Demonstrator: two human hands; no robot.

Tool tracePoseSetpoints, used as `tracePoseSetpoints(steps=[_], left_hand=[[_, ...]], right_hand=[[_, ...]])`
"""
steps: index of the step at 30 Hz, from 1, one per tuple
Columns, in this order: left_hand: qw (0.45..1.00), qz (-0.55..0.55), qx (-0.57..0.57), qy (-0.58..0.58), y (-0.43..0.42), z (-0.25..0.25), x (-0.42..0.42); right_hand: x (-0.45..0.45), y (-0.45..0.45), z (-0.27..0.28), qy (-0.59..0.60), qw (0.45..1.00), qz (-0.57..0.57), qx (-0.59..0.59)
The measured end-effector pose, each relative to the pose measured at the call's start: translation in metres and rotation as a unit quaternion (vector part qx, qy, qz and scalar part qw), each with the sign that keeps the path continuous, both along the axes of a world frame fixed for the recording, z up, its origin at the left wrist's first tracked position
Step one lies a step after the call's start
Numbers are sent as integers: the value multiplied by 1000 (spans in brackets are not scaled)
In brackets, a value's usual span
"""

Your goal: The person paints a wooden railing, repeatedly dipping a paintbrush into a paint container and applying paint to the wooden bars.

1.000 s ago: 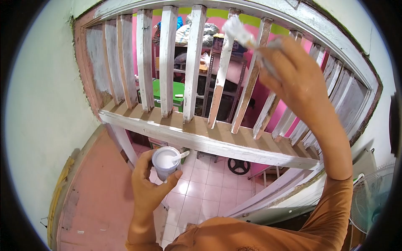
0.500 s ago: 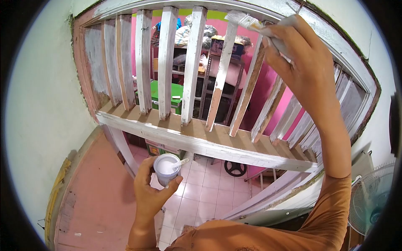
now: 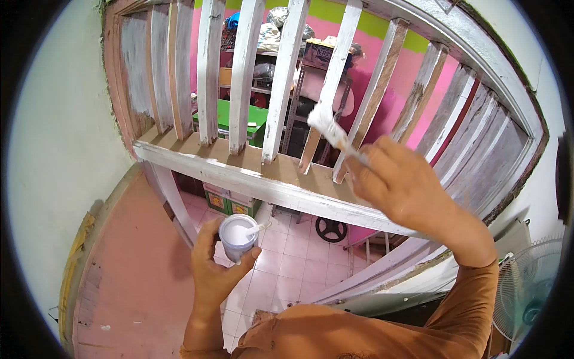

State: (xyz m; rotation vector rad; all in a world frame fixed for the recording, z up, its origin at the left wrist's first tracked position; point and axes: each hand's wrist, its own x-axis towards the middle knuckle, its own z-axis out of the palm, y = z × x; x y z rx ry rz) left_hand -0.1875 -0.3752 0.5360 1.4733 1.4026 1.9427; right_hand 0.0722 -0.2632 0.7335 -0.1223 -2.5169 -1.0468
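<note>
My right hand point(image 3: 402, 182) grips a paintbrush point(image 3: 332, 133), its bristles coated white and pressed on a wooden slat point(image 3: 339, 57). White paint covers that slat above the bristles, while its lower end point(image 3: 309, 151) shows bare brownish wood. My left hand point(image 3: 218, 269) is wrapped around a small plastic cup point(image 3: 238, 238) of white paint, held below the ledge. A pale stick or handle point(image 3: 258, 229) leans out over the cup's rim. More slats, some white and some partly brown, stand on both sides.
A white-edged ledge point(image 3: 239, 175) runs under the slats. Behind them are a green cabinet point(image 3: 239, 118), loaded shelves and a pink wall. Below lie a tiled floor point(image 3: 281, 254) and a black steering wheel point(image 3: 330, 229). A fan point(image 3: 529, 287) stands at the right.
My right hand has brought the brush down along the slat from its top to below its middle. White now reaches lower there. The view has tilted slightly downward; my left hand still holds the cup.
</note>
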Motion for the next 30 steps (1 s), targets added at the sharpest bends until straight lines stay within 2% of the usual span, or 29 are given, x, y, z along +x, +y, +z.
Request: tracePoseSetpoints(steps=[8, 10, 11, 12, 15, 17, 18, 20, 22, 24, 25, 27, 30], left_hand=[[1000, -3, -15, 2, -1, -2, 1], [1000, -7, -14, -3, 0, -3, 2], [1000, -10, -11, -9, 1, -4, 3], [1000, -10, -12, -9, 1, -5, 2], [1000, 2, -9, 15, 2, -9, 2], [1000, 7, -13, 12, 3, -11, 3], [1000, 6, -15, 11, 3, -12, 3], [1000, -6, -16, 15, 4, -16, 1], [1000, -4, -16, 22, 3, -15, 1], [999, -1, -17, 30, 3, -15, 0], [999, 1, -14, 31, 4, -17, 0], [999, 2, -13, 31, 4, -18, -1], [1000, 3, -16, 27, 5, -20, 0]], right_hand=[[1, 0, 8, 53, 998, -5, 18], [0, 6, -10, -26, 999, 11, 15], [1, 2, -13, -62, 997, -4, 50], [0, 2, -11, -62, 997, -4, 49], [0, 1, 1, 7, 998, 42, 53], [1, -4, 7, 20, 999, -29, 24], [2, -3, 1, 19, 999, -30, 23], [2, 0, -20, -88, 996, -13, 21], [2, 0, -25, -87, 996, 11, -13], [2, -4, -16, 16, 997, 13, -68], [3, -5, -14, 16, 997, 13, -70], [3, -5, -12, 150, 976, 7, -156], [2, 1, -25, 157, 964, -28, -213]])
